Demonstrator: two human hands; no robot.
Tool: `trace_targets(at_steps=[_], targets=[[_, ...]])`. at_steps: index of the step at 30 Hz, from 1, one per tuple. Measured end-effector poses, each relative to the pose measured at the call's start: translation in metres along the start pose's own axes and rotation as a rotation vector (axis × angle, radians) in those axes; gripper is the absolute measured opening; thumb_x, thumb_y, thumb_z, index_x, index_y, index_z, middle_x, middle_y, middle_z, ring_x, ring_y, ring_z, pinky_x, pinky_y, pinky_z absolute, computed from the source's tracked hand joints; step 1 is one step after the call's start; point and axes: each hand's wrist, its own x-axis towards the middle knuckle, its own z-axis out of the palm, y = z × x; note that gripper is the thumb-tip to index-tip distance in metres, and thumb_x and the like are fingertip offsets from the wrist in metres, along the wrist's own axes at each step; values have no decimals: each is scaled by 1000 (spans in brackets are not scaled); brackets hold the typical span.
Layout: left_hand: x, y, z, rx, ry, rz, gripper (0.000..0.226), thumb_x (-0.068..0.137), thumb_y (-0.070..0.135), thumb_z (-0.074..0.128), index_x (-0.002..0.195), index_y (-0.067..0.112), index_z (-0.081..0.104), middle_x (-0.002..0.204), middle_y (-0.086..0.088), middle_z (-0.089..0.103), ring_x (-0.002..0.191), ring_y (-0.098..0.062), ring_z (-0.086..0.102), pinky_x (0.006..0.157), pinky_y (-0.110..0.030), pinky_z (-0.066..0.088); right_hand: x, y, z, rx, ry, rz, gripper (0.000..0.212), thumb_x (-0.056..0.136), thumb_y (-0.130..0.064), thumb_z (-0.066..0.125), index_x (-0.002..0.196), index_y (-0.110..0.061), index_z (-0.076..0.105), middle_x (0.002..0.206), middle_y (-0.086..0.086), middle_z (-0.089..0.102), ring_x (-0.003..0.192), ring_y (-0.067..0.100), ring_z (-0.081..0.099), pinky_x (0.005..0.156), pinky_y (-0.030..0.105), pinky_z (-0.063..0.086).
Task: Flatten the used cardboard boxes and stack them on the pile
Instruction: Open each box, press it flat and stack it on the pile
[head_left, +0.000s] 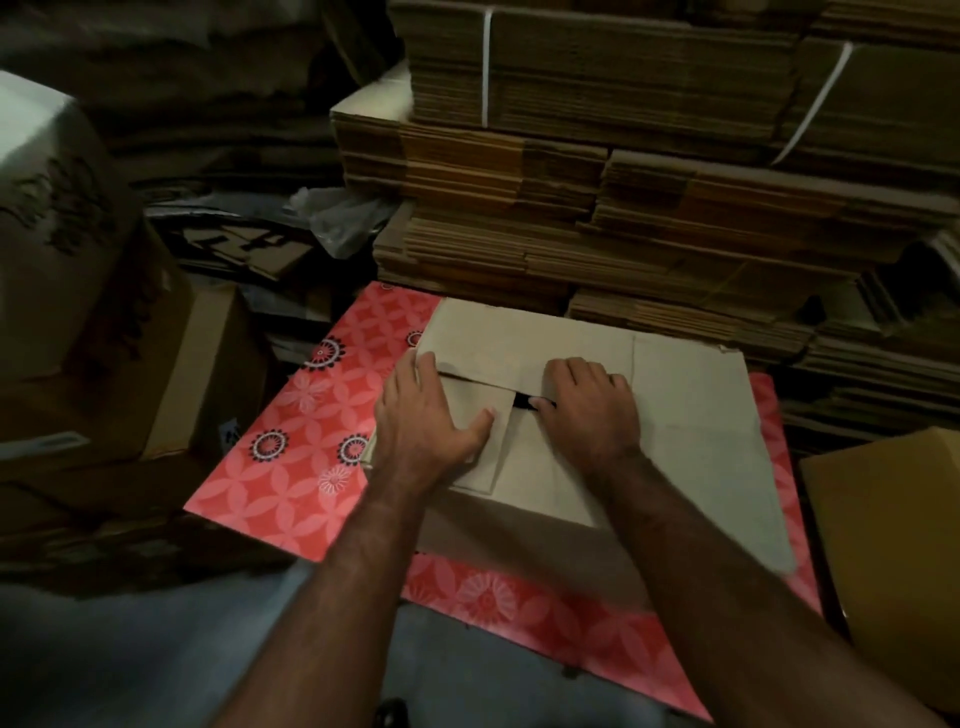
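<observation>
Two hands work on one pale cardboard box (597, 415) that lies on a red flower-patterned sheet (291, 452) spread over the floor, just in front of the tall pile of flattened boxes (571, 197). We keep the box there, we judge, because the sheet gives a level bed to press against and the pile is close enough for a short lift afterwards.

Our left hand (428, 415) lies spread on the near-left flap, fingers fairly straight, palm down, gripping nothing; it seems to pin that flap so it cannot spring back. Our right hand (589, 410) is curled, knuckles up, with its fingertips tucked at the dark gap where the flaps meet. Whether it pinches a flap edge or only pushes there we cannot tell.

That box is not yet flat: its near wall stands up off the sheet. We take the step in hand to be working the flaps open or down at the seam before collapsing the walls.

Other unflattened boxes stand at the left (67, 291) and right (893, 545).
</observation>
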Motion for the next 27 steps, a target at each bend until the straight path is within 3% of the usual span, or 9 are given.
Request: trace_targets(at_steps=[3, 7, 9, 11, 14, 17, 21, 24, 27], targets=[[2, -4, 3, -97, 112, -13, 100, 76, 68, 53, 147, 2, 32, 148, -20, 34, 135, -36, 37, 112, -49, 37, 4, 5, 11, 28, 102, -57, 23, 98, -33, 60, 107, -13, 67, 99, 9, 69, 88, 30, 64, 72, 37, 48], [-3, -3, 7, -80, 266, 75, 73, 82, 64, 57, 125, 6, 49, 118, -9, 45, 107, -23, 44, 91, -43, 47, 8, 8, 6, 88, 267, -17, 22, 101, -32, 59, 96, -14, 70, 83, 6, 69, 71, 26, 63, 60, 30, 44], [-5, 1, 6, -42, 221, 79, 71, 81, 72, 54, 118, 11, 53, 113, -4, 46, 102, -20, 44, 87, -43, 48, 9, 8, 2, 102, 302, -7, 19, 98, -30, 64, 92, -14, 71, 78, 5, 69, 66, 25, 63, 57, 28, 41], [-3, 11, 3, 110, 129, 49, 82, 77, 85, 45, 117, 14, 55, 115, -5, 47, 104, -22, 43, 90, -44, 47, 10, 8, 0, 90, 303, 1, 16, 95, -29, 68, 90, -14, 72, 76, 5, 69, 62, 24, 62, 55, 26, 39], [1, 41, 2, 419, -45, -62, 107, 74, 97, 26, 135, 13, 52, 137, -13, 48, 126, -32, 42, 102, -50, 42, 9, 7, -1, 56, 261, 17, 16, 93, -30, 71, 89, -15, 72, 75, 4, 69, 56, 23, 62, 52, 24, 35], [15, 69, 6, 547, -134, -154, 90, 85, 84, 37, 137, 12, 52, 141, -16, 48, 129, -34, 43, 98, -47, 44, 8, 6, -3, 43, 225, 42, 19, 91, -34, 74, 88, -15, 71, 75, 3, 69, 46, 24, 60, 50, 22, 30], [28, 93, 1, 679, -156, 8, 30, 99, 40, 54, 106, 18, 72, 99, -3, 69, 94, -23, 65, 79, -36, 58, 10, 4, -9, 56, 214, 110, 19, 83, -33, 79, 86, -17, 70, 75, 3, 69, 46, 27, 61, 54, 25, 31], [28, 101, -13, 759, -191, 98, 10, 98, 27, 61, 98, 22, 70, 77, 3, 60, 80, -17, 62, 70, -31, 55, 13, 4, -11, 78, 236, 161, 21, 98, -37, 63, 91, -18, 70, 80, 3, 70, 53, 30, 63, 57, 27, 31], [37, 99, -32, 767, -152, 157, 17, 99, 27, 58, 105, 23, 73, 98, 0, 69, 95, -21, 67, 69, -34, 47, 13, 7, -11, 107, 226, 206, 28, 103, -40, 54, 97, -18, 71, 85, 4, 70, 58, 31, 64, 58, 28, 33]])
